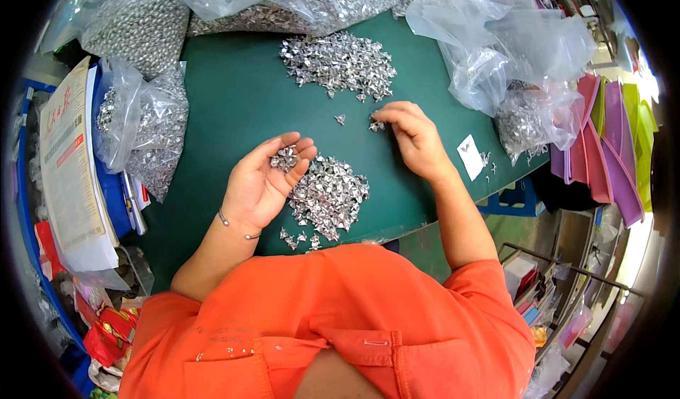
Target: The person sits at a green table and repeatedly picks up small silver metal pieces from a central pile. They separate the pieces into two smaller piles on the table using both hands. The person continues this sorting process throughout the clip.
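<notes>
My left hand (265, 179) is turned palm up over the green table (234, 101), cupping a small clump of shiny metal pieces (285, 158) near its fingertips. Just right of it lies a near pile of the same silver pieces (329, 195). My right hand (414, 137) rests palm down farther right, its fingertips pinching a few metal pieces (375, 123). A larger far pile of pieces (340, 63) sits beyond both hands, and one stray piece (341, 119) lies between the piles.
Clear plastic bags full of metal pieces line the back (283, 2), the left (145, 133) and the right (528, 116). A small white card (469, 157) lies by my right wrist. A stack of printed paper (67, 165) sits at left, coloured folders (609, 144) at right.
</notes>
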Motion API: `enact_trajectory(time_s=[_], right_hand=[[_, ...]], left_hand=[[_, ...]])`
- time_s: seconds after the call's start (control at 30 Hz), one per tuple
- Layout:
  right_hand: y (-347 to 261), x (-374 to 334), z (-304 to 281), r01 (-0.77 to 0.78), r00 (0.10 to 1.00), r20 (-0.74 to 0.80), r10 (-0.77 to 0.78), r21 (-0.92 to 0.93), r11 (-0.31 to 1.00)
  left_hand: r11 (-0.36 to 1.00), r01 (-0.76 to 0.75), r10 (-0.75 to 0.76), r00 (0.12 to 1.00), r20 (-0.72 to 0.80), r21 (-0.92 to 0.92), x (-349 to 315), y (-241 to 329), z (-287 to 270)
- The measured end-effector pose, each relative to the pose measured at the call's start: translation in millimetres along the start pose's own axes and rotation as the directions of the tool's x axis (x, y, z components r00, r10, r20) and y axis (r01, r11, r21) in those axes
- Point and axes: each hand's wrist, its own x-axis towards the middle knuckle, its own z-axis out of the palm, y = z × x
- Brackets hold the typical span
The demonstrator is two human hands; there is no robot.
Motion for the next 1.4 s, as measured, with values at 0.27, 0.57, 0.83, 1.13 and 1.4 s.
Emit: enact_trajectory(time_s=[0.27, 0.57, 0.83, 1.13, 1.4], right_hand=[[-10, -13, -3, -0.155, 0.98, -0.127, 0.151, -0.025, 0.988], [-12, -18, 10, -0.101, 0.983, -0.173, 0.068, -0.196, 0.975], [-13, -14, 14, -0.01, 0.991, -0.129, -0.032, -0.313, 0.95], [-23, -18, 10, -0.358, 0.871, -0.109, 0.479, 0.527, 0.771], [-19, -26, -1, -0.317, 0.791, 0.278, 0.545, 0.948, -0.022]], left_hand=[[0.999, 0.013, -0.012, 1.0, 0.025, -0.04, 2, 0, -4], [0.998, 0.015, -0.013, 0.999, 0.032, -0.054, 1, 0, -5], [0.999, 0.023, -0.021, 0.999, 0.029, -0.049, 1, 0, -3], [0.999, 0.013, -0.013, 1.0, 0.014, -0.037, 1, 0, -3], [0.999, 0.006, -0.006, 1.0, 0.008, -0.036, 0, 1, -1]])
